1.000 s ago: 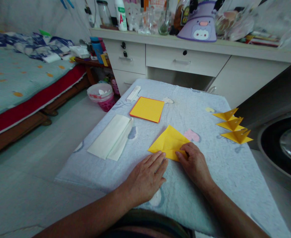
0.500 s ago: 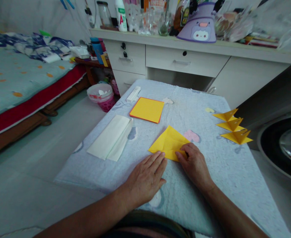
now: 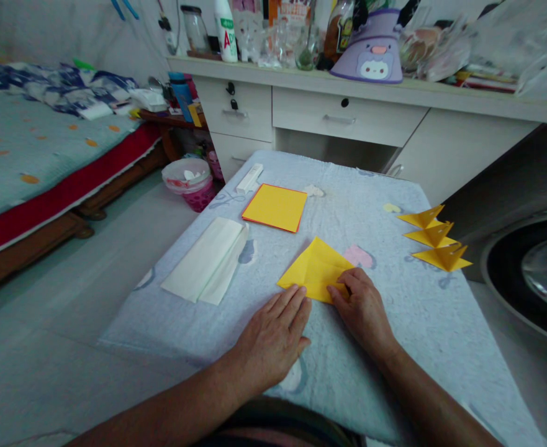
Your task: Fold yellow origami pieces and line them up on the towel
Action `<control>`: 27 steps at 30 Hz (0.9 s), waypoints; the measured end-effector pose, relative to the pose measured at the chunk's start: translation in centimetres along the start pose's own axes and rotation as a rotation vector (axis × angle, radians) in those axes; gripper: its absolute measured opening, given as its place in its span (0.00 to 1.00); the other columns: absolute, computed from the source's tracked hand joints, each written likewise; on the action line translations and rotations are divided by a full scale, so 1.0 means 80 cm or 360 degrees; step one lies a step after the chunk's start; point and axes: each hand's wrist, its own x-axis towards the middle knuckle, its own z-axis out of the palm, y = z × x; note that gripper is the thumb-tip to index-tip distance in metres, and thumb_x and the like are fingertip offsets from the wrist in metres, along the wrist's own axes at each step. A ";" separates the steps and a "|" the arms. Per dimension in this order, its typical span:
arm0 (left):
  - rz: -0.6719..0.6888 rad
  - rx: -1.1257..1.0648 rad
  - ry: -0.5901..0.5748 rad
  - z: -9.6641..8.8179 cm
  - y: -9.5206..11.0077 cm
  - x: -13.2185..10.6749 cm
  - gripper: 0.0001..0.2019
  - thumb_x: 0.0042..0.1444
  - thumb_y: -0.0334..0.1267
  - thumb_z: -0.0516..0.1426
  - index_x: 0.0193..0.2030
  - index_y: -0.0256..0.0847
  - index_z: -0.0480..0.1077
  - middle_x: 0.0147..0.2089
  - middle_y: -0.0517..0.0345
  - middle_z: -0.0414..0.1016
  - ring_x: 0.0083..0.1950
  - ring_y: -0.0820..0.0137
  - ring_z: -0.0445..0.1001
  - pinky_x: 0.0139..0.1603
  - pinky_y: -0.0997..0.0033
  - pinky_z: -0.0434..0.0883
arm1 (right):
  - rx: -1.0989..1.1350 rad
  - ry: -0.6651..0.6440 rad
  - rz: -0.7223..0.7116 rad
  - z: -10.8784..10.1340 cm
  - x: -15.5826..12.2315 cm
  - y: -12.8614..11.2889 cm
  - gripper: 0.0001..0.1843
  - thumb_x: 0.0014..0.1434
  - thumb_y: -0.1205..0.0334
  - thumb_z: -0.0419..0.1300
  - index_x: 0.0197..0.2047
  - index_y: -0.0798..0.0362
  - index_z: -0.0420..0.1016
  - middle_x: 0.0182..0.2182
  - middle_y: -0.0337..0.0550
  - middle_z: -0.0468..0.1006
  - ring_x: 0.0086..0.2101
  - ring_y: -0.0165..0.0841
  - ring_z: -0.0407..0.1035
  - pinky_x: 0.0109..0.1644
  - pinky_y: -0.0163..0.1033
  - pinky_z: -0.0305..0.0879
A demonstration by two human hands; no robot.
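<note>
A folded yellow paper (image 3: 315, 267) lies on the pale blue cloth-covered table (image 3: 408, 310). My left hand (image 3: 273, 338) lies flat on the cloth, fingers stretched, its fingertips touching the paper's near edge. My right hand (image 3: 361, 307) presses on the paper's near right corner with curled fingers pinching its edge. A stack of yellow square sheets (image 3: 275, 207) rests farther back.
Three folded yellow pieces (image 3: 434, 239) sit at the table's right edge. A white folded sheet (image 3: 208, 259) lies to the left, a small white tube (image 3: 249, 179) behind it. A cluttered white desk (image 3: 348, 112) stands beyond, a bed (image 3: 31, 149) and pink bin (image 3: 189, 180) to the left.
Both hands stay on the folded paper almost unmoved; the view has shifted slightly.
</note>
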 end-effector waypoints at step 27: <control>-0.0004 0.0076 0.0037 0.006 -0.002 0.003 0.26 0.63 0.47 0.56 0.63 0.36 0.62 0.67 0.42 0.63 0.67 0.55 0.63 0.64 0.55 0.64 | -0.0071 -0.0061 0.0054 -0.027 -0.006 0.017 0.10 0.59 0.62 0.58 0.26 0.52 0.71 0.27 0.42 0.72 0.32 0.36 0.65 0.39 0.42 0.60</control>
